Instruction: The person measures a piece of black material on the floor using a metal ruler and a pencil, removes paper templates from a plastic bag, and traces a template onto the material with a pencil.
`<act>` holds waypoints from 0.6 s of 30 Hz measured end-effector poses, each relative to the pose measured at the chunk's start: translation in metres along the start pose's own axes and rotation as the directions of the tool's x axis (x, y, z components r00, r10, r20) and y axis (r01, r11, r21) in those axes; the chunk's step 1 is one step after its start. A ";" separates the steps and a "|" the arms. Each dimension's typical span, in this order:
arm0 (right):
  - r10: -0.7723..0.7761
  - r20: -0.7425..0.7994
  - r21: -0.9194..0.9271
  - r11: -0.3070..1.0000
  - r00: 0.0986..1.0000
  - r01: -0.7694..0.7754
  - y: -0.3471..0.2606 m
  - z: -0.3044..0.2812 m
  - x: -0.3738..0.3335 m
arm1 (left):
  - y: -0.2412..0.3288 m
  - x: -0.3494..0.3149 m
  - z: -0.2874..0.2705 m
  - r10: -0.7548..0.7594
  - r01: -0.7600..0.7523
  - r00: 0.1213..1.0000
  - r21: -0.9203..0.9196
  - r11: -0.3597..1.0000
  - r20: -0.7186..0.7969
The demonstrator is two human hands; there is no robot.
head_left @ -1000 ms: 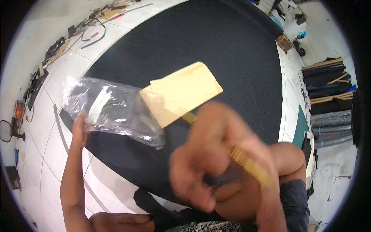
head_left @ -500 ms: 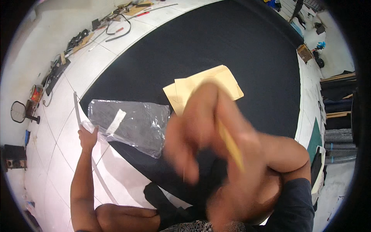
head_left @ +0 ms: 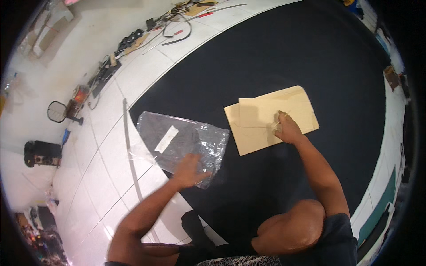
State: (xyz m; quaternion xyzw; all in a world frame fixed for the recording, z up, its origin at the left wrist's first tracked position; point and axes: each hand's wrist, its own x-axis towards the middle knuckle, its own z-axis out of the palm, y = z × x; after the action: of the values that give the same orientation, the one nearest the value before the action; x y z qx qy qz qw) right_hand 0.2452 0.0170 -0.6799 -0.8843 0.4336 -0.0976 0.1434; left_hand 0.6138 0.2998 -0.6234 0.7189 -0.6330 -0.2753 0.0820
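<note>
White strip on clear plastic bag — no lettering readable anywhere.

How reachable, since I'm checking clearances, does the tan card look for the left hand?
Probably yes: only part of the clear plastic bag and black cloth show between the left hand and the tan card, and the right hand leaves the card's left end free.

- two bare hands: one left hand, one right hand
- one clear, crinkled plastic bag
- one white, rectangular label strip
- at least two flat, cream-coloured paper sheets, overlapping
- one broad black cloth sheet
- one long, thin grey strip
- one dark-rimmed, oval, racket-shaped object
</note>
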 end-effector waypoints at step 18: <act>0.778 -0.091 0.057 0.627 0.622 -0.777 0.055 -0.045 -0.038 | -0.016 -0.015 0.101 -0.450 0.170 0.785 -0.550 0.818 -0.426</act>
State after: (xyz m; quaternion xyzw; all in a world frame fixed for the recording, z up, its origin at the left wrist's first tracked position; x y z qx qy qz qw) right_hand 0.1685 0.0079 -0.6583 -0.6031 0.7791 -0.0761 0.1535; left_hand 0.5766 0.3402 -0.7111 0.8194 -0.3628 -0.2212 0.3847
